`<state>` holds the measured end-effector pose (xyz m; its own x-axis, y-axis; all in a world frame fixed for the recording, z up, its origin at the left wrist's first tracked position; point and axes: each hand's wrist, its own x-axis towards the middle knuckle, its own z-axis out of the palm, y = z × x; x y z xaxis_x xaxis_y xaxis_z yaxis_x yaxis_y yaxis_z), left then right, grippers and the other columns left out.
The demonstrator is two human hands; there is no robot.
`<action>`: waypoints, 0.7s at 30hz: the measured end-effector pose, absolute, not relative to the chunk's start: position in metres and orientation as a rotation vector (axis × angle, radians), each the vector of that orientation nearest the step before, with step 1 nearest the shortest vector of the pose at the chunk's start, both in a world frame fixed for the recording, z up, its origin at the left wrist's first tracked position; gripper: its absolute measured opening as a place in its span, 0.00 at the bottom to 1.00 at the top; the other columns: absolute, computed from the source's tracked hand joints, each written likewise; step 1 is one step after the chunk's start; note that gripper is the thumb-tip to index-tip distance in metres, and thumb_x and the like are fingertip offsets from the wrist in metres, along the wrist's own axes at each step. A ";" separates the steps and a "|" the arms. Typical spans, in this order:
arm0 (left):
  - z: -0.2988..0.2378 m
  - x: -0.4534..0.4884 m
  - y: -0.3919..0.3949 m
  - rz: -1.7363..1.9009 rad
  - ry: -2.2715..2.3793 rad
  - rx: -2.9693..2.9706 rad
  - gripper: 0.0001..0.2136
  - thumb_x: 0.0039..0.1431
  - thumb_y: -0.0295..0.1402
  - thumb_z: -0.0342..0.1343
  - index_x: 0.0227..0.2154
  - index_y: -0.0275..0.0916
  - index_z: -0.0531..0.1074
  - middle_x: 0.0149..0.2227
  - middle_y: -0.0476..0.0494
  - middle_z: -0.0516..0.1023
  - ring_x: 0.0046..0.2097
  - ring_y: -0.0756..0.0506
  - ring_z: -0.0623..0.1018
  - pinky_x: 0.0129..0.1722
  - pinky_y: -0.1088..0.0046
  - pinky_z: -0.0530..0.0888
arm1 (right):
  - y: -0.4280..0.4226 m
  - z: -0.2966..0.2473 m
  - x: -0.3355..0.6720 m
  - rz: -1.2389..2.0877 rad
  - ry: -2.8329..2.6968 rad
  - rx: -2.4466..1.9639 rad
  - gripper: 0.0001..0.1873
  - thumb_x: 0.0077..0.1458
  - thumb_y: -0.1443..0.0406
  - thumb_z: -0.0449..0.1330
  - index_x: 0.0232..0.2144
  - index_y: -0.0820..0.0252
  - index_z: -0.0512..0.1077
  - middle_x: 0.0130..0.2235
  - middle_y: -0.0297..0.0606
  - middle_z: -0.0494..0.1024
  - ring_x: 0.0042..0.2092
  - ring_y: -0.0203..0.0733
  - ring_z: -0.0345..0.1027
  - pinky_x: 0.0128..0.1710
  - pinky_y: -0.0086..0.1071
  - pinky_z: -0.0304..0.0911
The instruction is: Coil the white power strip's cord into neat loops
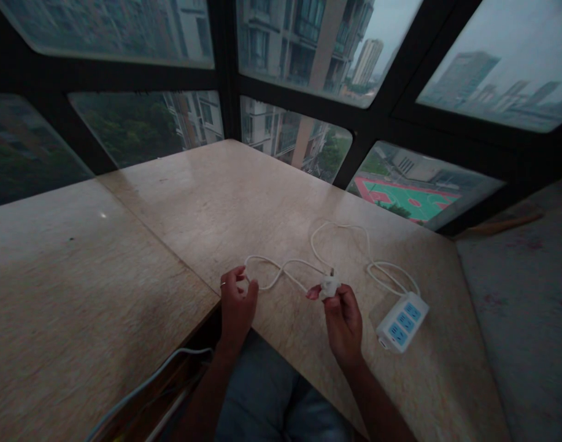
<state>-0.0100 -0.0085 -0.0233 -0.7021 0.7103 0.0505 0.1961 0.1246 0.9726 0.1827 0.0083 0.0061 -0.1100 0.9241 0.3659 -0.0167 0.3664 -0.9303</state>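
Observation:
My right hand [343, 322] grips a white plug [329, 285], its prong end pointing up and away from me. A white power cord [281, 268] runs leftward from near the plug in crossing loops just above the tabletop. At the left end of these loops, my left hand [237, 304] has its fingers loosely curled around the cord, thumb a little apart from the index finger. More of the cord curves to the right and joins a white power strip [403, 322] with blue socket faces, which lies on the table to the right of my right hand.
A pale marble-look tabletop [170, 209] with a seam stretches to dark-framed windows [304, 104]. By its front edge, a light-coloured cable [147, 374] hangs over an opening at the lower left. A patterned wall [524, 307] bounds the right side.

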 end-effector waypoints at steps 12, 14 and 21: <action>-0.035 -0.021 -0.005 1.567 1.622 0.724 0.14 0.49 0.32 0.60 0.41 0.36 0.75 0.39 0.40 0.81 0.35 0.45 0.80 0.40 0.67 0.75 | 0.022 0.052 0.193 1.215 -1.025 -0.778 0.13 0.58 0.54 0.58 0.28 0.56 0.67 0.25 0.29 0.69 0.25 0.33 0.64 0.27 0.30 0.64; -0.035 -0.019 -0.004 1.621 1.607 0.717 0.16 0.51 0.33 0.60 0.44 0.36 0.73 0.41 0.39 0.80 0.37 0.45 0.80 0.43 0.66 0.75 | 0.028 0.063 0.207 1.206 -0.955 -0.750 0.12 0.55 0.56 0.62 0.27 0.56 0.68 0.24 0.28 0.68 0.24 0.32 0.62 0.24 0.28 0.61; -0.034 -0.016 -0.006 1.580 1.717 0.906 0.13 0.51 0.35 0.62 0.41 0.41 0.75 0.37 0.42 0.81 0.39 0.44 0.80 0.42 0.69 0.74 | 0.038 0.093 0.267 1.182 -0.842 -0.747 0.13 0.54 0.54 0.62 0.28 0.56 0.71 0.23 0.26 0.60 0.20 0.29 0.49 0.20 0.27 0.53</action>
